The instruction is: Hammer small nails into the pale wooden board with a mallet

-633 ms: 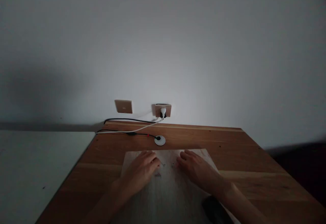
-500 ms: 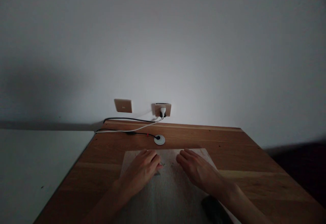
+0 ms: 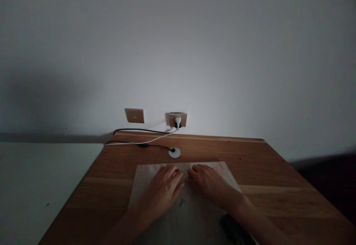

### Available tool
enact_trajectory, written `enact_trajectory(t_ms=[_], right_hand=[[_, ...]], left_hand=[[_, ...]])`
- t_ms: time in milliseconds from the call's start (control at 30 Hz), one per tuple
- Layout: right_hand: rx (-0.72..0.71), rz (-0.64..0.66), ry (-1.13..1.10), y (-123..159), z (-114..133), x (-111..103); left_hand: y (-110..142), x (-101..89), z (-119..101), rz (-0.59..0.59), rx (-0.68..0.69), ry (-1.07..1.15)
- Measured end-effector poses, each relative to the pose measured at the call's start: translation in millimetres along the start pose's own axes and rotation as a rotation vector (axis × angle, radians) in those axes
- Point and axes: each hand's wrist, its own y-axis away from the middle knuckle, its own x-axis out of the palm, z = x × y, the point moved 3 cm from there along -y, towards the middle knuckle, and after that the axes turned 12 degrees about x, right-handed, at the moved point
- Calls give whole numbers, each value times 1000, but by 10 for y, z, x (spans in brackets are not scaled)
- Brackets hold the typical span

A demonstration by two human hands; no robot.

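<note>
Near right, a dark rounded object (image 3: pixel 233 228) beside the right forearm (image 3: pixel 247 209). On a pale board (image 3: pixel 169 224), a small greyish piece (image 3: pixel 182 202) lies just below the left hand (image 3: pixel 165 189). It and the right hand (image 3: pixel 207 182) curl close together; grip contents can't be told. Fingertip work seems underway, calling for fine control. Wooden tabletop (image 3: pixel 269 189) gives sideways room; wall (image 3: pixel 222 70) bounds its far edge.

Two hands (image 3: pixel 164 189) (image 3: pixel 207 183) showing, one board (image 3: pixel 191 224), one table (image 3: pixel 278 196), two wall plates (image 3: pixel 134 115) (image 3: pixel 184 119), one white plug (image 3: pixel 178 120), one grommet (image 3: pixel 175 156).

the board (image 3: pixel 194 222) is pale, the table (image 3: pixel 278 204) brown-banded.
</note>
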Motion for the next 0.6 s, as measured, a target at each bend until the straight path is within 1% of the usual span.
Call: enact_trajectory(t_ms=[100, 167, 367, 500, 600], right_hand=[[-62, -2, 25, -29, 31, 45], [-85, -14, 14, -9, 31, 19], [-71, -27, -75, 185, 22, -220], [-93, 34, -159, 394, 44, -250], [-49, 38, -222, 531, -30, -220]], left_hand=[[-90, 26, 40, 60, 69, -16], [-125, 24, 56, 86, 111, -26], [-154, -20, 106, 161, 165, -64], [-164, -39, 112, 142, 223, -123], [-187, -40, 99, 69, 254, -151]])
